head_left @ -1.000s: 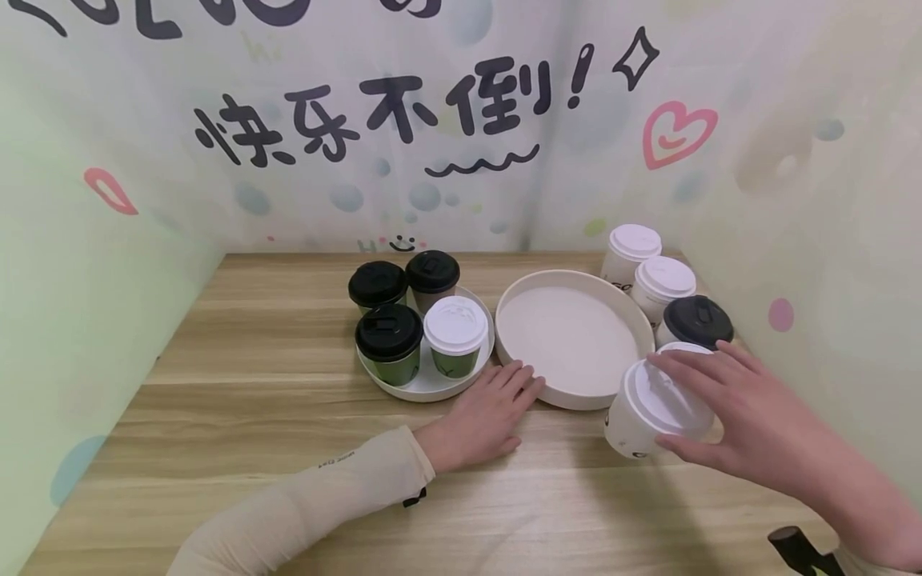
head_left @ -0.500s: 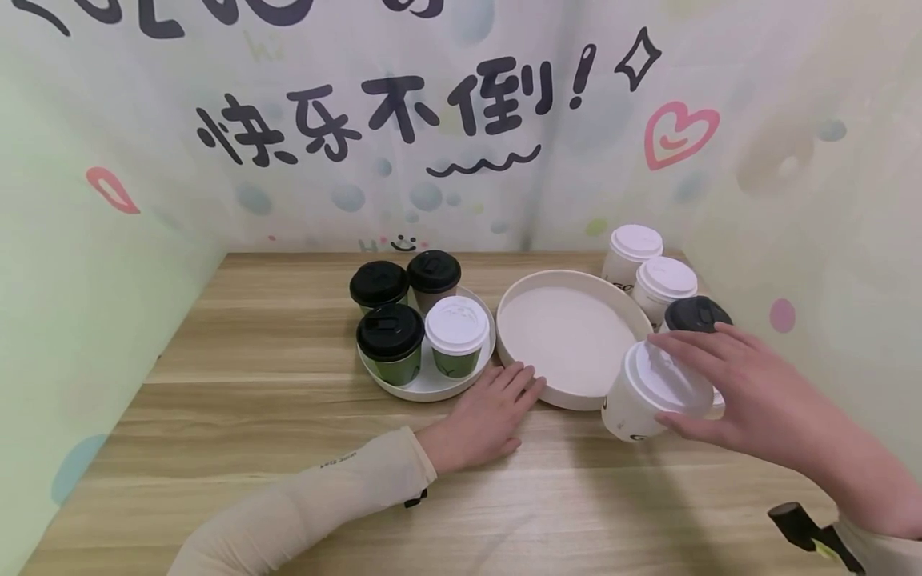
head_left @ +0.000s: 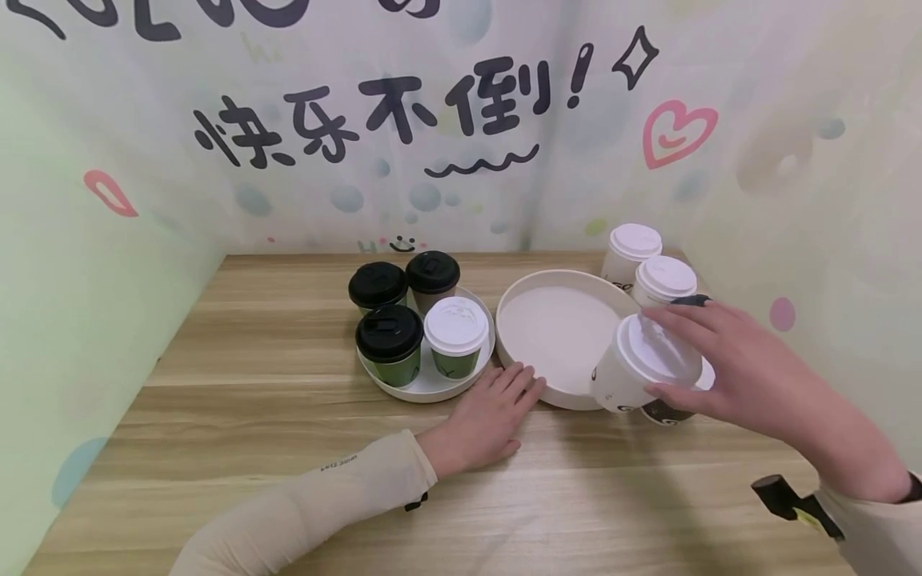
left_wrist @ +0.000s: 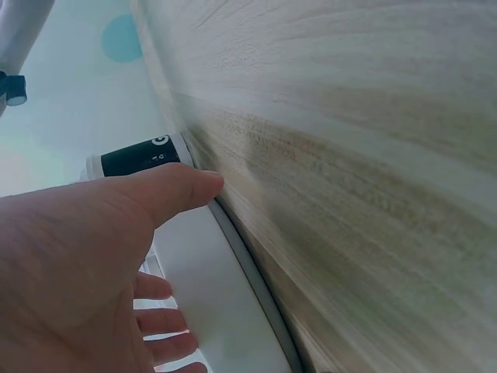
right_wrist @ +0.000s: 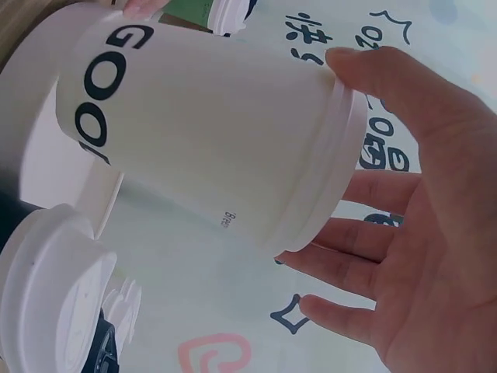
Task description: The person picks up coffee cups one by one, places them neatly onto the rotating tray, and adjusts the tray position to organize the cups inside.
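My right hand [head_left: 763, 388] holds a white paper cup [head_left: 621, 374] by its white lid, thumb on the near side and fingers on the far side. The cup is raised and slightly tilted over the right front rim of the round cream tray [head_left: 558, 324]. Black lettering shows on its side in the right wrist view, where the cup [right_wrist: 210, 132] fills much of the picture. My left hand [head_left: 481, 420] lies on the table with straight fingers touching the tray's front left wall; in the left wrist view its fingertips meet the tray wall [left_wrist: 217, 291].
A smaller white plate [head_left: 425, 390] on the left bears several lidded cups, among them a white-lidded green cup [head_left: 455, 336]. Along the tray's right side stand white cups [head_left: 666, 278] and a black-lidded cup mostly behind my right hand. A dark cup [head_left: 666, 413] shows below the held cup.
My right hand has lifted the white cup and carried it slightly left and away from me, toward the tray. The dark cup behind it now shows more. My left hand has stayed put.
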`<state>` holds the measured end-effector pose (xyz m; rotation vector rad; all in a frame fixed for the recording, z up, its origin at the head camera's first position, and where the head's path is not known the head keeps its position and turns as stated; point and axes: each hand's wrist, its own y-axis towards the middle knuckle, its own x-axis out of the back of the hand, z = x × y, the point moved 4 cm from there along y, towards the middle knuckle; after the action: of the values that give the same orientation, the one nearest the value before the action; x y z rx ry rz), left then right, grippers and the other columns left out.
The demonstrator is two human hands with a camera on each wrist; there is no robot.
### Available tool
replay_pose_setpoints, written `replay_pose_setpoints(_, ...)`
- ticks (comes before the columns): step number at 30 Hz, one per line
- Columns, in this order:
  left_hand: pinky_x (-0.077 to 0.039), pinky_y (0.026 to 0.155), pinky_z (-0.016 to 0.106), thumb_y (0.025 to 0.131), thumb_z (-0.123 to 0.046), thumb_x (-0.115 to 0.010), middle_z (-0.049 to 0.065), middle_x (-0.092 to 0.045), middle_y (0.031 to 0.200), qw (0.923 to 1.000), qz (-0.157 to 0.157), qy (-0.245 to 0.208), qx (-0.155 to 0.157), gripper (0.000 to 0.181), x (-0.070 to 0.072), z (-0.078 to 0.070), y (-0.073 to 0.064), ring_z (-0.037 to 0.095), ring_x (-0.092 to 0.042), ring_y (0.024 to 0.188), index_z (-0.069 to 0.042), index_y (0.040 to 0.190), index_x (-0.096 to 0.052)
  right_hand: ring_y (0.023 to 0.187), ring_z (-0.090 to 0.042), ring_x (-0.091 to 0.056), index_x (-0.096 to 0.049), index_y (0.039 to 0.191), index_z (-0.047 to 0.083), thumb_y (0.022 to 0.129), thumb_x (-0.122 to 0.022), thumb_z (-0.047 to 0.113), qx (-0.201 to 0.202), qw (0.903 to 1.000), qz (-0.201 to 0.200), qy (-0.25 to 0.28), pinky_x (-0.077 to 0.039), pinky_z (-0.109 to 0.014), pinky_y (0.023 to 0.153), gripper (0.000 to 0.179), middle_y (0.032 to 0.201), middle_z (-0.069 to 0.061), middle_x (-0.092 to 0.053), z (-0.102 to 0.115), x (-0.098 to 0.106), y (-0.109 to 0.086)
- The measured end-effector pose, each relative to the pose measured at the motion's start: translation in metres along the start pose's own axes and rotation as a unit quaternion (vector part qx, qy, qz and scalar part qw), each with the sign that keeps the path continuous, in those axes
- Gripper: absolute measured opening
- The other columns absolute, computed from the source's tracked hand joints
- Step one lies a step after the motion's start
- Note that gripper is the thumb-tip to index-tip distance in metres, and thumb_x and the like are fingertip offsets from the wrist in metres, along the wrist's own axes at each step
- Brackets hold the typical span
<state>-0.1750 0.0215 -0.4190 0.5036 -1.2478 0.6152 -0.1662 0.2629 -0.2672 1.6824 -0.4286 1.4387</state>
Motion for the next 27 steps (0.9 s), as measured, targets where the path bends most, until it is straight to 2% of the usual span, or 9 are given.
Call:
replay_pose_setpoints(3, -0.036, 0.119, 0.042, 0.089, -0.055, -0.062, 0.008, -0.034, 0.159, 1.0, 0.0, -0.004, 0.001, 0.086, 0.0, 0.0, 0.0, 0.025, -0.033, 0.148, -0.014, 0.156, -0.026, 0.104, -0.04, -0.06, -0.058, 0.137, 0.016, 0.061, -0.089, 0.035, -0.025, 0.9997, 0.003, 0.001, -0.045, -0.051, 0.086, 0.084, 0.121, -0.015, -0.066, -0.004, -0.001, 0.005)
replay_pose_setpoints(7, -0.036, 0.12, 0.042, 0.089, -0.055, -0.063, 0.008, -0.033, 0.159, 1.0, 0.001, -0.007, 0.001, 0.087, 0.0, 0.0, 0.0, 0.024, -0.033, 0.149, -0.014, 0.156, -0.026, 0.109, -0.04, -0.06, -0.058, 0.136, 0.015, 0.063, -0.089, 0.033, -0.041, 0.9991, 0.012, 0.002, -0.046, -0.054, 0.09, 0.082, 0.124, -0.015, -0.066, -0.009, -0.006, 0.011)
replay_pose_setpoints(21, -0.035, 0.121, 0.042, 0.09, -0.055, -0.062, 0.008, -0.031, 0.161, 0.9998, 0.01, -0.015, 0.001, 0.088, -0.001, 0.0, 0.0, 0.025, -0.031, 0.15, -0.014, 0.157, -0.024, 0.108, -0.039, -0.061, -0.059, 0.134, 0.012, 0.067, -0.086, 0.035, -0.033, 0.9992, 0.023, -0.002, -0.047, -0.053, 0.093, 0.076, 0.126, -0.015, -0.065, -0.017, -0.026, 0.025)
replay_pose_setpoints(27, -0.035, 0.12, 0.042, 0.089, -0.055, -0.063, 0.008, -0.031, 0.161, 0.9999, 0.007, -0.016, 0.002, 0.089, -0.001, 0.0, 0.0, 0.025, -0.031, 0.15, -0.014, 0.157, -0.023, 0.114, -0.04, -0.06, -0.057, 0.137, 0.01, 0.071, -0.085, 0.035, -0.024, 0.9991, 0.035, 0.002, -0.046, -0.055, 0.096, 0.077, 0.13, -0.015, -0.063, -0.016, -0.038, 0.028)
